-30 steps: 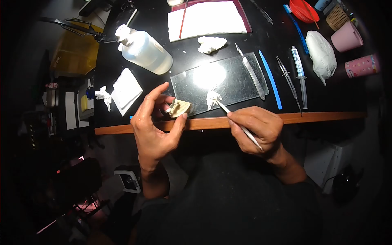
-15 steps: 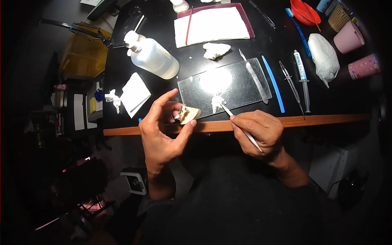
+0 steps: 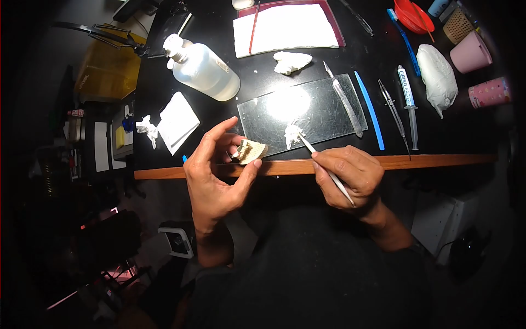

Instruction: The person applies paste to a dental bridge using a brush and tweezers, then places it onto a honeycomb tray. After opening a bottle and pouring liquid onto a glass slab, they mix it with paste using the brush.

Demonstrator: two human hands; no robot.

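My left hand [image 3: 216, 172] is closed on a small tan dental model [image 3: 253, 152], pinched between thumb and fingers just over the table edge. Tooth shapes show on its upper left side. In my right hand [image 3: 350, 178] is a thin white-handled tool [image 3: 337, 183], held like a pen. Its tip touches or hovers at a smear of white paste [image 3: 293, 134] on a glass slab [image 3: 323, 118]; contact is hard to tell. A metal-handled scalpel-like tool [image 3: 346, 104] lies across the slab's right side.
Right of the slab lie a blue stick [image 3: 370, 109], tweezers [image 3: 393, 112] and a firing paste syringe [image 3: 407, 101]. A pump bottle [image 3: 208, 71] and folded paper [image 3: 178, 123] are on the left. Behind are crumpled tissue [image 3: 291, 62] and a white cloth pad [image 3: 290, 27].
The view has shifted slightly. Both hands keep their grips, and the tool's tip stays at the white paste with very little movement.
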